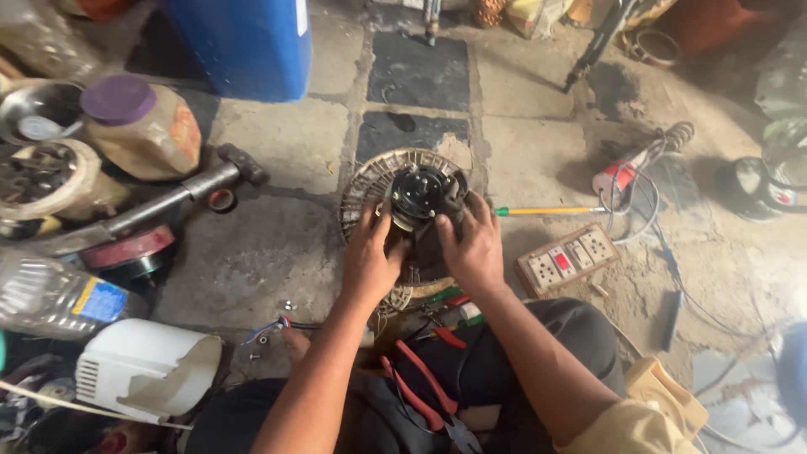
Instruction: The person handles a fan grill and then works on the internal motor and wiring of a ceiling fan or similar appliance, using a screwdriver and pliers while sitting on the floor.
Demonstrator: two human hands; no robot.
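Where the two hands meet over the black fan motor (418, 195), its lower half is hidden, and the round wire guard (363, 187) behind it shows only as an arc. The left hand (370, 256) grips the motor's left side, fingers curled shut on it; the right hand (472, 248) clamps its right side. A switch board (568, 259) lies right of the motor, red-handled pliers (420, 385) below it.

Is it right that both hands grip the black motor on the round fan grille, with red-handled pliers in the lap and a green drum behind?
Not quite: the head view shows the drum is blue, not green. Both hands, left hand and right hand, do grip the black motor on the fan grille, pliers in the lap.
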